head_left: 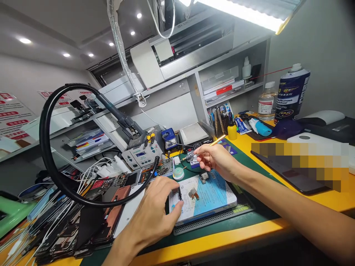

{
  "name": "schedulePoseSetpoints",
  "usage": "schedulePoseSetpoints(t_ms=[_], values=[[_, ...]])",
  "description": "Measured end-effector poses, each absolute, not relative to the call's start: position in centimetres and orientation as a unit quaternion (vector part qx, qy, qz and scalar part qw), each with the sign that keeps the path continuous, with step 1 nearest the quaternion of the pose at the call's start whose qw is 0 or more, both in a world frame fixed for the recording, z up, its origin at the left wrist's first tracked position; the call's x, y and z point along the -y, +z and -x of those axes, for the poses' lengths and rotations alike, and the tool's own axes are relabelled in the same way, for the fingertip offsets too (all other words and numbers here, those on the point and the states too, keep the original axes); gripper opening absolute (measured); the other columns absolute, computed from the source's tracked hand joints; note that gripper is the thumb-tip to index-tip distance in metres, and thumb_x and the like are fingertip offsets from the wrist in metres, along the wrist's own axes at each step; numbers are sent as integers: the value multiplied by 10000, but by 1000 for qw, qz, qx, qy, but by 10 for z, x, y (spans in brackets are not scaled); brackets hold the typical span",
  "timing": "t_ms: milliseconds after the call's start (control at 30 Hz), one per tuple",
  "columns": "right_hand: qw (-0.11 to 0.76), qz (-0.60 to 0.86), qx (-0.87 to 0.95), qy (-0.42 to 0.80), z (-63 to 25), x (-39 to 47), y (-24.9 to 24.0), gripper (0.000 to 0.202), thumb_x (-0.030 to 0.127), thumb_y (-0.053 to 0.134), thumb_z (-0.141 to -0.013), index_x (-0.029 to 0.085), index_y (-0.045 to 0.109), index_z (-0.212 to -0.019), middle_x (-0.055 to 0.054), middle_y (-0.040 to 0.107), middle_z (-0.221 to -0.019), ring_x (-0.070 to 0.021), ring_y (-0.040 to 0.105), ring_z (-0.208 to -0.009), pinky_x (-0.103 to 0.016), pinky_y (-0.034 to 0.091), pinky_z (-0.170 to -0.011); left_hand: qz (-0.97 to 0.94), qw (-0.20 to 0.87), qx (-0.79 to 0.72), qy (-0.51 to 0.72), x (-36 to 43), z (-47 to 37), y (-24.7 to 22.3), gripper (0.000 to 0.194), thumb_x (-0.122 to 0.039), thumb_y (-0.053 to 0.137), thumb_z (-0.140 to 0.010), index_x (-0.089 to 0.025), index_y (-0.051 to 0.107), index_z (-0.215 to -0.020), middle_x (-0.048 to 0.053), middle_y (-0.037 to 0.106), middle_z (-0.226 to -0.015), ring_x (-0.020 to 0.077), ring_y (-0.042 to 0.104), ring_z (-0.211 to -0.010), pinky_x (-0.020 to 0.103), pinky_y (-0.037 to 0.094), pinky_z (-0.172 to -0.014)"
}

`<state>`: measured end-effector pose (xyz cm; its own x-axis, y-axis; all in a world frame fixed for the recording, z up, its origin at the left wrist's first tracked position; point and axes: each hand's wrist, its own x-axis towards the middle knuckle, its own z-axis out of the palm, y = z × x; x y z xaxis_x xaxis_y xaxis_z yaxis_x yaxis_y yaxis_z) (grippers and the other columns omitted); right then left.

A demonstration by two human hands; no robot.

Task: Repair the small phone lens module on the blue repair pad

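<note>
My left hand [155, 208] curves over the left end of a flat white and blue box [213, 197]. Its thumb and forefinger close on a small dark part [180, 193], which the fingers partly hide. In my right hand [212, 160] is a thin pen-shaped tool [192, 156] with a dark, clear-looking grip, its tip pointing left. A gold-coloured rod [219, 140] sticks out behind that hand. On the box lie a small coppery flex part [193, 193] and a small metal part [204, 177]. A round pale green tin [178, 173] stands just beyond the box.
A hot-air station [142, 153] stands behind, its black hose [44, 147] looping at left. Phone parts and boards [91, 221] pile up on the left. At right are a dark phone [291, 171], a spray can [292, 92] and a yellow bottle [232, 131]. A lamp [241, 13] hangs overhead.
</note>
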<state>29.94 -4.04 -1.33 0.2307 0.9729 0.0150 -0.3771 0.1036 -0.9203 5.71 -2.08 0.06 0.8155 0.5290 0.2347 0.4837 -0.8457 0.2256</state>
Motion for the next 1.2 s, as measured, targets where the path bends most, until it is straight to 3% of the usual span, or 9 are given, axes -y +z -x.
schedulePoseSetpoints(t_ms=[200,333,767,1200], values=[[661,435,342,507,-300,39,-14,98,211,629,-731,117,640,-758,-24,597,-645,-96,544,-474,-174,341,-375,-965,67,-222,123,21,-91,2,122,-275,648,-825,-204,642,-924,67,603,-1118,248,518,-1065,409,409,-935],[659,442,339,506,-299,37,-15,92,211,621,-724,120,635,-730,-24,594,-622,-102,541,-461,-175,327,-360,-970,69,-210,105,18,-100,1,123,-321,670,-820,-214,632,-868,39,611,-1027,237,521,-1003,405,405,-900],[653,443,337,513,-297,37,-12,79,203,610,-713,129,632,-721,-16,591,-613,-104,550,-459,-174,323,-355,-975,79,-194,75,12,-97,3,124,-243,632,-845,-229,620,-968,13,613,-989,211,508,-973,384,384,-902],[661,431,318,526,-299,39,-10,94,202,617,-715,120,639,-753,-27,587,-626,-100,533,-469,-174,327,-363,-971,50,-219,80,17,-106,1,149,-339,640,-845,-199,636,-896,44,602,-919,241,514,-931,418,411,-871]])
